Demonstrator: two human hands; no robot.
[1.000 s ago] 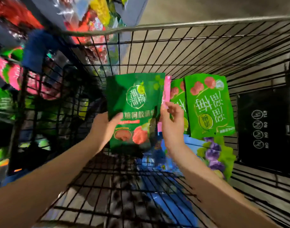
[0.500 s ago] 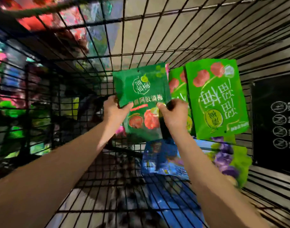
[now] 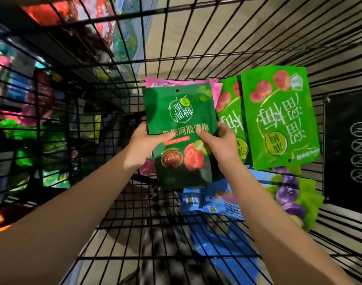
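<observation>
- Nearest, the wire floor (image 3: pixel 155 258) of a shopping cart runs under both forearms. A blue packet (image 3: pixel 215 202) lies flat on it at the right, with a green-and-purple grape packet (image 3: pixel 289 194) just beside it, further right.
- Above these, the left hand (image 3: pixel 144 145) pinches the left edge of a dark green pouch (image 3: pixel 180 120). Its thumb lies across the printed front and the other fingers are hidden behind.
- The right hand (image 3: pixel 222 144) grasps the pouch's right edge the same way, thumb on the front and fingers out of sight behind.
- The dark green pouch is upright inside the cart, near its middle. Its lower edge hangs above the blue packet and its hang hole is at the top.
- It looks light and soft: a glossy film bag with loose lumps inside, likely to crinkle, sag and slide under a slack grip. The side seams at mid-height, where both hands are, seem the firmest hold. The flat top seal by the hole would also serve.
- Just behind it a pink pouch (image 3: pixel 176 82) shows along the top edge; whether the two touch cannot be told.
- To the right, a light green pouch (image 3: pixel 278 120) stands upside down, overlapping a second light green pouch (image 3: pixel 229 112) half hidden behind it.
- Farthest left, through the wire, blurred shelf goods (image 3: pixel 22 99) show.
</observation>
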